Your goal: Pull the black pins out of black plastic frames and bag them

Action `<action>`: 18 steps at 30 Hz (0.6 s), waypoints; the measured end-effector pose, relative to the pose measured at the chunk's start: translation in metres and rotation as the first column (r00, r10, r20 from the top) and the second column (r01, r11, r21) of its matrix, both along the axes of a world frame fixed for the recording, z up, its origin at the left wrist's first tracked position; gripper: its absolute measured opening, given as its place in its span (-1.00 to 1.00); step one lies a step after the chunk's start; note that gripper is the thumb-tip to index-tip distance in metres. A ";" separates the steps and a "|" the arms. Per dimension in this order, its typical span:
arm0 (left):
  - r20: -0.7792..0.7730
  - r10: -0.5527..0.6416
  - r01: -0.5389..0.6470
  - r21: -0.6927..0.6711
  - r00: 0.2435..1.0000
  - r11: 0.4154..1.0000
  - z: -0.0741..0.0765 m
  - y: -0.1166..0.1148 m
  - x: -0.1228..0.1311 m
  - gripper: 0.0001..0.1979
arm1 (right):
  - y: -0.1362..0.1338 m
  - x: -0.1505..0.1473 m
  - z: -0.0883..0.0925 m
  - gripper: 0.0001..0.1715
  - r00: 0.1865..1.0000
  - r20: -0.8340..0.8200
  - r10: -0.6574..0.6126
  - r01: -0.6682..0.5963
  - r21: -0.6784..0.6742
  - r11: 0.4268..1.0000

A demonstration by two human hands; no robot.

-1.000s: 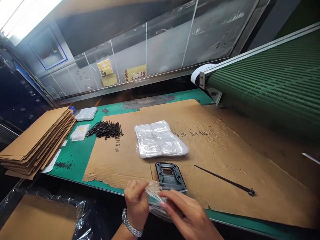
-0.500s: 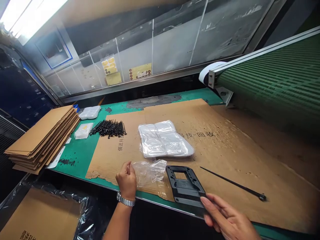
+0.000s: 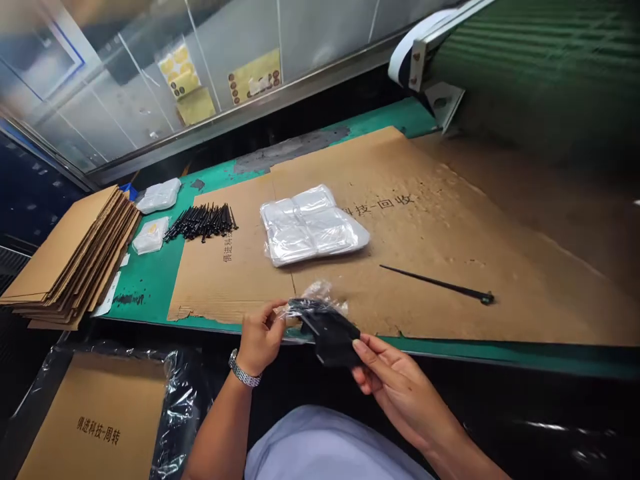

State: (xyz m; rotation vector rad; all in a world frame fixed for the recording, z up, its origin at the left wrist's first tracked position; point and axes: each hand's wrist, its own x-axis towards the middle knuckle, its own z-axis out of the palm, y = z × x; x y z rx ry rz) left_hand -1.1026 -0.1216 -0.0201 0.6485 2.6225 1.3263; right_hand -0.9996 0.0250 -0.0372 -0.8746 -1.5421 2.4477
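My left hand pinches the edge of a transparent plastic bag at the near edge of the bench. My right hand grips a black moulded plastic plate, tilted, with its far end against or inside the bag's mouth. I cannot tell how far in it sits. A stack of flattened transparent bags lies on a cardboard sheet beyond my hands. One long black cable tie lies to the right of them.
A pile of black cable ties and small plastic packets lie on a green mat. Flat cardboard sheets are stacked at left. A wrapped cardboard piece sits below left; a green conveyor belt runs upper right.
The black plate has left the cardboard and is now up in my right hand, meeting the bag held by my left hand. My view has tilted down toward my lap.
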 end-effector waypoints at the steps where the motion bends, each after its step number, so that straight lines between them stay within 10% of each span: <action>1: 0.005 0.002 -0.002 -0.009 1.000 1.000 -0.002 -0.002 0.006 -0.74 | -0.002 0.001 -0.005 -0.36 1.000 0.011 -0.022 0.022 0.036 0.999; 9: -0.330 0.154 -0.216 -0.159 0.931 0.963 -0.004 0.008 0.013 -0.71 | -0.013 0.009 -0.023 -0.53 0.999 0.012 0.043 -0.043 0.466 0.884; 18: -0.118 0.162 -0.163 -0.002 0.980 0.987 0.001 0.020 -0.013 -0.63 | -0.004 0.003 -0.021 -0.70 0.993 -0.064 0.103 -0.034 0.669 0.743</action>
